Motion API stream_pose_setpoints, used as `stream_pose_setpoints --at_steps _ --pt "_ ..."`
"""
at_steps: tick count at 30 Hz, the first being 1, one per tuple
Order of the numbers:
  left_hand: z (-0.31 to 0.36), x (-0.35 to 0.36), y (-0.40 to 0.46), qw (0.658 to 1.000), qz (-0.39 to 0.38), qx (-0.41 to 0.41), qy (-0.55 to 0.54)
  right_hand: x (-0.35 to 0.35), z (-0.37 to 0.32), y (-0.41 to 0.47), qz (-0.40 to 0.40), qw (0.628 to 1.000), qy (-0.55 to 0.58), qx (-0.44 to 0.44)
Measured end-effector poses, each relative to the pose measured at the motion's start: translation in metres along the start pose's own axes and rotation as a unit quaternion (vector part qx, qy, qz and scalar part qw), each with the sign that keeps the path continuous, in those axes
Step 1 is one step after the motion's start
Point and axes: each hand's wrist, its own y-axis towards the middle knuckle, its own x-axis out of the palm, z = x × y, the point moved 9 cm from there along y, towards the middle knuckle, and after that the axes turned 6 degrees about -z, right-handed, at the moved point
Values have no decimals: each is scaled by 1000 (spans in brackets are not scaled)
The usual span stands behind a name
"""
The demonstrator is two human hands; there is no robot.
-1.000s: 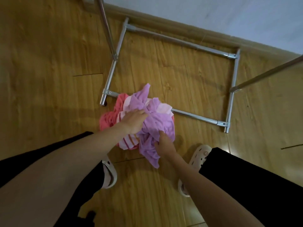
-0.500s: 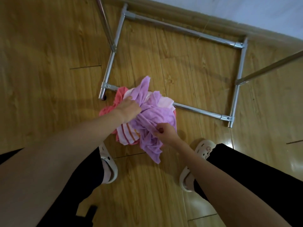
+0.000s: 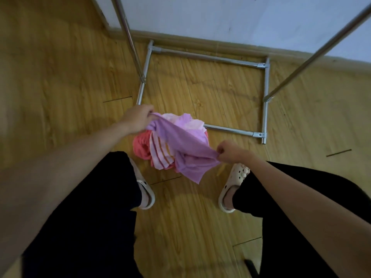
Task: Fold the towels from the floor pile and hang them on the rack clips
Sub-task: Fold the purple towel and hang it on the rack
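A purple towel [image 3: 181, 144] is stretched above the floor pile between my two hands. My left hand [image 3: 137, 118] pinches its upper left corner, and my right hand [image 3: 228, 153] grips its lower right edge with curled fingers. The towel's loose end hangs down below my right hand. Under it lies the pile [image 3: 158, 151]: a coral towel, a pink and white striped one and a pale pink one, bunched on the wooden floor against the rack's front bar. The rack's metal base frame [image 3: 266, 83] lies just beyond. No clips are in view.
Two slanted metal uprights [image 3: 128, 35] rise from the frame's sides toward the camera. A white wall and skirting board [image 3: 200, 42] close the far side. My feet in pale clogs [image 3: 233, 185] stand on either side of the pile.
Both hands have risen and moved apart, lifting the purple towel off the pile and pulling it taut. The view has tilted up, showing more of the wall.
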Motion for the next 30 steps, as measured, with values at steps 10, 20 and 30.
stream_pose_setpoints --at_steps 10,20,30 --pt "200 -119 -131 955 15 188 -231 -27 -26 -116 103 986 117 -53" --pt "278 -172 -220 957 13 241 -161 -108 -118 -284 234 868 291 -327" --pt "250 -188 -272 976 -21 212 52 -126 -132 -350 215 820 372 -378"
